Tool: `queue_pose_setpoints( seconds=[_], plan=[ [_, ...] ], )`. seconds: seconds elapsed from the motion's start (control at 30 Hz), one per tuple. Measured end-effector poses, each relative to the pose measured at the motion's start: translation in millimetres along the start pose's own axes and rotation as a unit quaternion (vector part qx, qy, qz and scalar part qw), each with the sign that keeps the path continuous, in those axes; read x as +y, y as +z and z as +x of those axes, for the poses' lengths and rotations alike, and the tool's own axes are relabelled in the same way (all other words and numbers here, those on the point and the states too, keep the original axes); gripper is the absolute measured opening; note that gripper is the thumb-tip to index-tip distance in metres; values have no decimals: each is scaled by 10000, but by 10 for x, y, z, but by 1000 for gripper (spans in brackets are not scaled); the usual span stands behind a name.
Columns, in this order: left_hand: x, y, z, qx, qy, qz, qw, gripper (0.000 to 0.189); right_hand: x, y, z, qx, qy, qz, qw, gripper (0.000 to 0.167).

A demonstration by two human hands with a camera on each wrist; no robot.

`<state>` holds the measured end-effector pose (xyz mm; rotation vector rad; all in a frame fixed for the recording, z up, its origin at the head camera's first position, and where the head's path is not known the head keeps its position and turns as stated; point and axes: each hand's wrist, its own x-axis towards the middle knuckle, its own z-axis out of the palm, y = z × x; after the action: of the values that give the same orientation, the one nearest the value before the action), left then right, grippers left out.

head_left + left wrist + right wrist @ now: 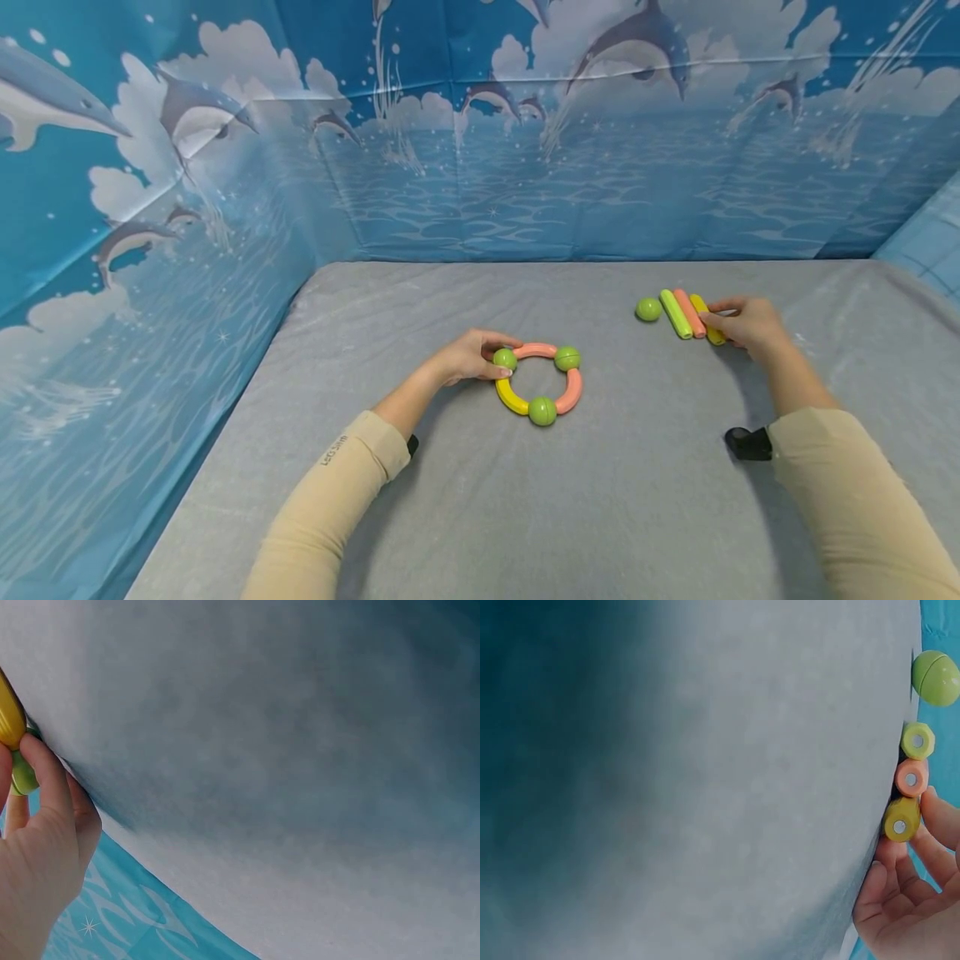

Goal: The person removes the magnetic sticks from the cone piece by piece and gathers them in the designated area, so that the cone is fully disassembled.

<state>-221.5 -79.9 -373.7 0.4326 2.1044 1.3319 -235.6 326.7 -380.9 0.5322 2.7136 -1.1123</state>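
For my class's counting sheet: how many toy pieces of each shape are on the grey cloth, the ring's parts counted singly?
Balls: 4
Curved pieces: 3
Straight sticks: 3
Total: 10

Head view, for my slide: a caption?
Left hand grips a green-balled, pink-and-yellow ring; right hand holds a straight yellow stick beside a pink stick and a lime stick.
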Motion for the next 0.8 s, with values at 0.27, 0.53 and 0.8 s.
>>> queue_pose_setpoints(
  seconds=[0.27, 0.53, 0.8],
  plan=[
    [8, -2, 3, 51, -61, 67, 9999, 50, 4, -16, -16, -150, 27, 99, 9998, 57],
    [0, -3, 9, -12, -51, 19, 10000, 50, -28, -35, -103, -131, -31, 51, 9999, 56],
    [-1, 9, -3, 52, 21, 71, 10000, 48, 8, -69, -106, -226, -273, 56, 9994, 60]
  ],
)
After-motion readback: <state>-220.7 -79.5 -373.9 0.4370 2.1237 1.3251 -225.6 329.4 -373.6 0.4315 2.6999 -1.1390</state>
